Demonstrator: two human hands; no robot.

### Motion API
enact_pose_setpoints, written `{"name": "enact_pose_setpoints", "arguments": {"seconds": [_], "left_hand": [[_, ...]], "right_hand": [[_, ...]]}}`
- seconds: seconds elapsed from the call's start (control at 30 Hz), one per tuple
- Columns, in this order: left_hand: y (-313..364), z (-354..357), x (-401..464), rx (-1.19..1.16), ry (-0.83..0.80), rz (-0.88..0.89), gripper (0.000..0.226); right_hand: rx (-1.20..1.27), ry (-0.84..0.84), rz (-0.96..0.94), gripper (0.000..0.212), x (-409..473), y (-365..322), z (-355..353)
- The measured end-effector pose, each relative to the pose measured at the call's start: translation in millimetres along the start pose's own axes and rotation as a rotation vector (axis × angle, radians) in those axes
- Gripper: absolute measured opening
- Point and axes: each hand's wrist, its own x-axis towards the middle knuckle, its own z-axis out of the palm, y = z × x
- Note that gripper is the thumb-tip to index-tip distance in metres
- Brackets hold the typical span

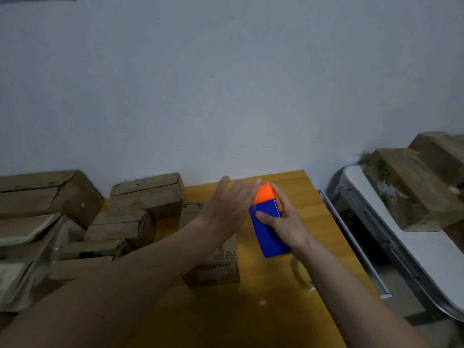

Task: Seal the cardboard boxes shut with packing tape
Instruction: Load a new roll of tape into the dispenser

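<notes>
Both forearms are stretched forward over the near part of the yellow table, meeting above its middle. A blue-and-orange tape dispenser is gripped in the right hand, thumb laid across the blue body and fingers wrapped round the far side, so that the orange cutter end is tilted up and away. The left hand is held spread, its fingers straight and reaching towards the orange tip; whether it touches the tip cannot be told. This pairing suggests the tape end is being found or pulled free before it is laid on a box, though no loose strip can be made out.

A small cardboard box is set directly beneath the left forearm, near the middle of the table, presumably placed there as the next one to be sealed; most of its top is hidden by the arm. A roll of clear tape is left lying flat just right of this box, partly hidden by the right forearm.

More cardboard boxes are stacked at the left against the wall, some with flaps that look loose. At the far right, further boxes are piled on a white folding table, well apart from the work, perhaps sorted as a separate batch.
</notes>
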Motion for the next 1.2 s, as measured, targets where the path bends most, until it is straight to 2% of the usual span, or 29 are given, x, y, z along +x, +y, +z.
{"name": "enact_pose_setpoints", "arguments": {"seconds": [0.13,0.3,0.4,0.47,0.6,0.73,0.87,0.97,1.03,1.2], "left_hand": [[13.5,4.8,2.4,0.120,-0.078,0.060,0.060],[24.3,4.9,-0.1,-0.037,-0.145,-0.034,0.058],[13.3,10.2,-4.4,-0.367,0.007,-0.131,0.047],[6.4,16.3,-9.7,-0.496,0.139,-0.170,0.043],[17.9,13.0,-13.5,-0.507,0.084,-0.152,0.038],[26.9,10.3,-14.7,-0.552,0.086,-0.277,0.043],[39.4,-0.6,-12.4,-0.781,0.086,-0.386,0.043],[44.5,-5.5,-13.3,-0.795,0.088,-0.384,0.041],[47.0,-10.9,-14.8,-0.864,0.088,-0.475,0.042],[51.2,-13.5,-8.3,-0.982,0.110,-0.701,0.040]], "right_hand": [[-0.021,0.063,0.025,0.075,8.3,9.8,7.3],[-0.038,0.111,0.056,0.074,15.2,14.8,15.1],[-0.051,0.127,0.064,0.076,13.5,19.0,18.1],[-0.049,0.134,0.063,0.076,12.2,21.7,22.8],[-0.015,0.151,0.088,0.074,13.6,19.6,27.5],[-0.050,0.122,0.052,0.073,10.6,15.8,20.9],[-0.049,0.101,0.053,0.078,7.5,15.8,20.8],[0.012,0.090,0.073,0.078,4.3,13.9,18.9],[0.010,0.070,0.081,0.080,1.4,11.8,16.4],[0.022,-0.136,0.142,0.099,-5.6,5.9,4.5]]}}
